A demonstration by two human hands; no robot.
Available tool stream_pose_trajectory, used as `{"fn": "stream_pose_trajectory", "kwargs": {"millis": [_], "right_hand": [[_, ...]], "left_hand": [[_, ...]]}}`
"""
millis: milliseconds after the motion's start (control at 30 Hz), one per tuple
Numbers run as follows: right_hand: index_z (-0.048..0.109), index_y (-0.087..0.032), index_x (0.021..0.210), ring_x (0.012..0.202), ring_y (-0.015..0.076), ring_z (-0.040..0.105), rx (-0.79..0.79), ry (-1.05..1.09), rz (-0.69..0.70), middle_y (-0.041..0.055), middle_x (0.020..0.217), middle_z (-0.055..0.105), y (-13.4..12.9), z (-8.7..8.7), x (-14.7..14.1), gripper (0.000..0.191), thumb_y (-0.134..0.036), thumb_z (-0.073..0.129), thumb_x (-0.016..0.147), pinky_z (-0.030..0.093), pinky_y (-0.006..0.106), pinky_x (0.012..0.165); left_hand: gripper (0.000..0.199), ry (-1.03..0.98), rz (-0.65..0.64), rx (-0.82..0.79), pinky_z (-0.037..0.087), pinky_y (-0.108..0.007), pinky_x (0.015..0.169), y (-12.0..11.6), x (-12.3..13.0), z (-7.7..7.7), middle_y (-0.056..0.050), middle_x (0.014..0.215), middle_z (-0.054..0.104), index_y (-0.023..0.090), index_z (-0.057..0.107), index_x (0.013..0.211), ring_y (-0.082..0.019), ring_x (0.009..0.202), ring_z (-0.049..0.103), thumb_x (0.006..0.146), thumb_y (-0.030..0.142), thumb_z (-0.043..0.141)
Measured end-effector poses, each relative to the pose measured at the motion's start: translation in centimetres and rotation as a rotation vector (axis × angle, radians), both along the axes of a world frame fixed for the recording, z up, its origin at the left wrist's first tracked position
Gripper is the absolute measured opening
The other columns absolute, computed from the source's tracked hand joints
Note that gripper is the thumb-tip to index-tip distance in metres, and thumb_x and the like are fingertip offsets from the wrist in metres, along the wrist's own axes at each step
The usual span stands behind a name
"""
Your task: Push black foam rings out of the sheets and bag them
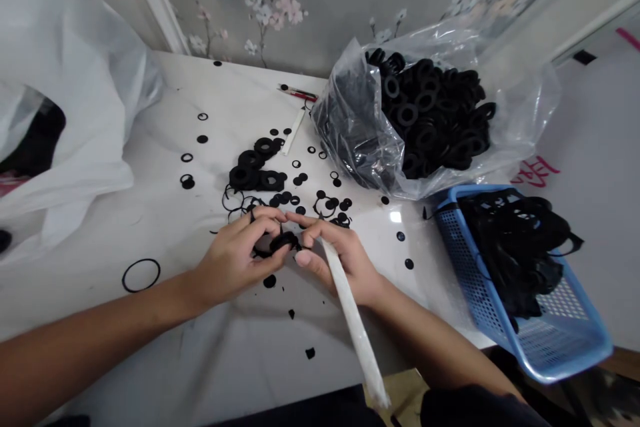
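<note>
Black rubber rings (283, 241) are pinched in my left hand (233, 260), low over the white table. Opposite, my right hand (353, 263) is closed around a long white stick-like tool (354, 320), whose shaft slants down toward my lap. The thumb and forefinger of that hand come close to the rings; whether they touch them I cannot tell. Just beyond my fingers lies a pile of thick black washers (260, 163), with thin rings and small black discs (285, 197) scattered around it.
A clear plastic bag (360, 140) full of black washers stands at the back right. Nearer is a blue basket (465, 267) holding black rubber scraps. A white bag (75, 73) fills the left. A red-handled tool (303, 95) and a white stick (295, 130) lie behind the pile.
</note>
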State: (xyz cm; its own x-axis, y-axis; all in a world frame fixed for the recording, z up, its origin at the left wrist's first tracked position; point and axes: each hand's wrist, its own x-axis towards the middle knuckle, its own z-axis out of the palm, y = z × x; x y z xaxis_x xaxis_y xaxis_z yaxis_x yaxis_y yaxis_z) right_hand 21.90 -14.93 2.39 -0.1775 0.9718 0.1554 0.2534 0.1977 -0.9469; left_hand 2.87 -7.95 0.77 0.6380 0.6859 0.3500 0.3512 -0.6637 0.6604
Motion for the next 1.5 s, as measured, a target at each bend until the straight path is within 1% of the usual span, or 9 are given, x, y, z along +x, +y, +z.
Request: {"fn": "stream_pose_trajectory", "kwargs": {"millis": [133, 267, 333, 433, 633, 800, 1067, 1300, 1500], "right_hand": [[0.059, -0.025, 0.092, 0.13, 0.0241, 0.053, 0.064, -0.03, -0.003, 0.0079, 0.116, 0.07, -0.2, -0.3, -0.5, 0.002, -0.027, 0.059, 0.092, 0.052, 0.042, 0.099], [0.064, -0.024, 0.094, 0.129, 0.0236, 0.054, 0.142, -0.053, -0.009, 0.0082, 0.13, 0.063, -0.3, -0.8, -0.9, 0.004, -0.026, 0.061, 0.091, 0.052, 0.042, 0.103], [0.067, -0.024, 0.093, 0.128, 0.023, 0.055, 0.168, -0.042, -0.019, 0.0079, 0.128, 0.065, -0.3, -1.0, -0.9, 0.005, -0.026, 0.064, 0.089, 0.052, 0.042, 0.104], [0.071, -0.023, 0.091, 0.124, 0.0225, 0.058, 0.174, 0.024, -0.017, 0.0078, 0.117, 0.07, -0.2, -0.9, -0.8, 0.006, -0.023, 0.069, 0.086, 0.053, 0.041, 0.103], [0.073, -0.026, 0.089, 0.109, 0.0199, 0.068, 0.022, 0.248, 0.111, 0.0011, 0.095, 0.075, 0.0, -0.1, -0.4, 0.01, -0.021, 0.074, 0.08, 0.058, 0.039, 0.095], [0.075, -0.028, 0.088, 0.093, 0.0159, 0.071, -0.147, 0.428, 0.144, -0.0003, 0.098, 0.074, 0.1, 0.4, -0.3, 0.013, -0.021, 0.077, 0.077, 0.06, 0.035, 0.086], [0.078, -0.031, 0.082, 0.084, 0.0142, 0.069, -0.414, 0.766, 0.192, -0.0008, 0.092, 0.074, 0.2, -0.2, -0.5, 0.019, -0.018, 0.083, 0.068, 0.058, 0.03, 0.079], [0.075, -0.031, 0.081, 0.09, 0.0193, 0.071, -0.432, 0.984, -0.024, -0.0038, 0.087, 0.068, 0.4, 0.2, 0.1, 0.02, -0.018, 0.081, 0.068, 0.055, 0.039, 0.087], [0.072, -0.029, 0.081, 0.09, 0.0171, 0.071, -0.457, 1.006, -0.268, -0.0067, 0.079, 0.067, 1.2, 0.0, 0.7, 0.024, -0.013, 0.08, 0.065, 0.053, 0.037, 0.095]], "left_hand": [[0.01, -0.001, 0.019, 0.0, 0.055, -0.024, 0.066, 0.1, 0.1, 0.0, -0.002, 0.089, 0.068, 0.021, 0.059, 0.094, -0.015, 0.077, 0.067, 0.086, 0.026, 0.056], [0.028, -0.055, -0.105, 0.103, 0.056, -0.022, 0.064, -0.1, 0.0, -0.1, 0.0, 0.088, 0.071, 0.024, 0.062, 0.112, -0.012, 0.072, 0.067, 0.088, 0.015, 0.051], [0.027, -0.098, -0.131, 0.148, 0.056, -0.02, 0.063, -0.1, 0.0, -0.1, -0.001, 0.089, 0.071, 0.023, 0.066, 0.108, -0.012, 0.073, 0.068, 0.087, 0.012, 0.053], [0.026, -0.176, -0.152, 0.056, 0.057, -0.02, 0.061, 0.0, 0.0, 0.1, -0.002, 0.086, 0.073, 0.023, 0.069, 0.107, -0.012, 0.072, 0.069, 0.086, 0.014, 0.057], [0.026, -0.214, -0.261, -0.125, 0.05, -0.022, 0.044, 0.3, -0.5, 1.3, 0.003, 0.053, 0.065, 0.032, 0.071, 0.105, -0.012, 0.046, 0.061, 0.087, 0.02, 0.055], [0.036, -0.318, -0.233, -0.129, 0.045, -0.023, 0.04, -0.5, -0.9, 1.8, 0.003, 0.053, 0.061, 0.038, 0.066, 0.115, -0.012, 0.043, 0.056, 0.089, 0.014, 0.055], [0.027, -0.435, -0.32, -0.107, 0.043, -0.023, 0.043, -0.8, -1.0, 1.3, 0.002, 0.056, 0.057, 0.022, 0.065, 0.11, -0.011, 0.045, 0.053, 0.089, 0.008, 0.055], [0.017, -0.337, -0.42, -0.14, 0.043, -0.024, 0.049, -0.2, -1.0, 1.7, 0.0, 0.063, 0.055, 0.019, 0.054, 0.09, -0.013, 0.054, 0.054, 0.09, 0.007, 0.042], [0.017, -0.23, -0.424, -0.041, 0.047, -0.028, 0.058, -0.4, -0.7, 1.3, -0.005, 0.078, 0.052, 0.018, 0.045, 0.07, -0.015, 0.067, 0.052, 0.082, 0.01, 0.052]]}}
